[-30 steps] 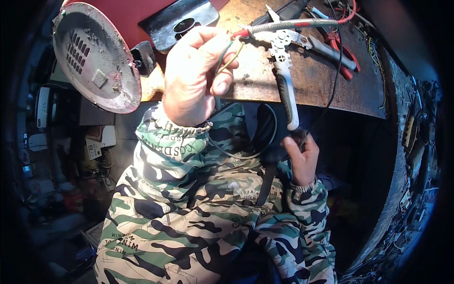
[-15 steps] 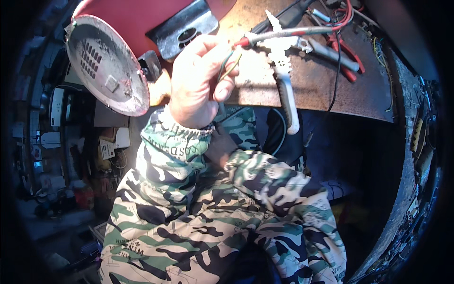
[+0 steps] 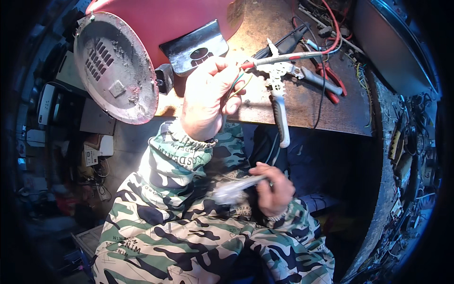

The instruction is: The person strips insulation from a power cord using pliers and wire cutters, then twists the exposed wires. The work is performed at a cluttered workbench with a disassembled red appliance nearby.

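Observation:
My left hand point(image 3: 205, 99) is raised at the bench's front edge, its fingers closed on thin wires point(image 3: 242, 88), one blue-green and one yellow-green. Just beyond its fingertips begins a slim grey-and-red rod point(image 3: 288, 57) with a red lead; whether they touch it I cannot tell. The rod crosses over wire strippers point(image 3: 278, 94), which lie spread on the bench with one handle past the edge. Lower down, above my lap, my right hand point(image 3: 275, 188) grips a pale, whitish object point(image 3: 236, 189), too blurred by motion to name.
A dusty round cover point(image 3: 118, 71) with vent slots stands tilted at the left, beside a large red housing point(image 3: 189, 14). A black bracket point(image 3: 201, 47) with a round hole leans there. Red-handled pliers point(image 3: 331, 80) and tangled wires lie on the wooden bench point(image 3: 302, 111).
My right hand has come out from beneath my left forearm and moved right, now with the whitish object in it. My left hand keeps hold of the wires. The whole view has shifted slightly.

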Motion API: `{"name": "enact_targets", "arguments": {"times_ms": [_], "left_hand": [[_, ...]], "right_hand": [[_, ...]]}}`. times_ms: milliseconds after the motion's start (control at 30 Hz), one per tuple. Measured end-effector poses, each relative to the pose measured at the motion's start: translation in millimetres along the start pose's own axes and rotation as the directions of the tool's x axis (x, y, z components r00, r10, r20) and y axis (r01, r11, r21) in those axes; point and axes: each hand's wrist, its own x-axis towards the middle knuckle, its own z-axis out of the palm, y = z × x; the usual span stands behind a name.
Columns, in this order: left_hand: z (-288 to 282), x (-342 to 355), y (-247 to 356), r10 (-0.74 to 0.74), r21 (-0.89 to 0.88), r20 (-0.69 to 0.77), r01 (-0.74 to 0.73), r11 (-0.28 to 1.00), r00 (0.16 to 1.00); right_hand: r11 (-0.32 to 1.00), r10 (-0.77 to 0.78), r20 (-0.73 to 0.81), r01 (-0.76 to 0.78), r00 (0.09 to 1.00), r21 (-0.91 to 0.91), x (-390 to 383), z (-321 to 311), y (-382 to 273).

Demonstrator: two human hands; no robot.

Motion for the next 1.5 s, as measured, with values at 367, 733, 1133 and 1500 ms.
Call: {"name": "enact_targets", "arguments": {"times_ms": [367, 733, 1133, 1500], "left_hand": [[11, -1, -1, -0.021, 0.036, -0.052, 0.023, 0.999, 0.998], [11, -7, -5, 0.070, -0.181, -0.054, -0.078, 0.980, 0.996], [4, -2, -1, -0.022, -0.163, -0.029, 0.017, 0.986, 0.999], [6, 0, 5, -0.072, -0.107, 0.116, 0.085, 0.991, 0.991]], "right_hand": [[0.441, 0.535, 0.177, -0.452, 0.826, 0.775, 72, 52, -30], [0.764, 0.537, -0.237, -0.347, 0.810, 0.544, 75, 70, -16], [0.973, 0.059, -0.137, -0.087, 0.989, -0.212, 67, 52, -24], [0.738, 0.443, -0.245, -0.506, 0.863, -0.447, -1, -59, 78]]}}
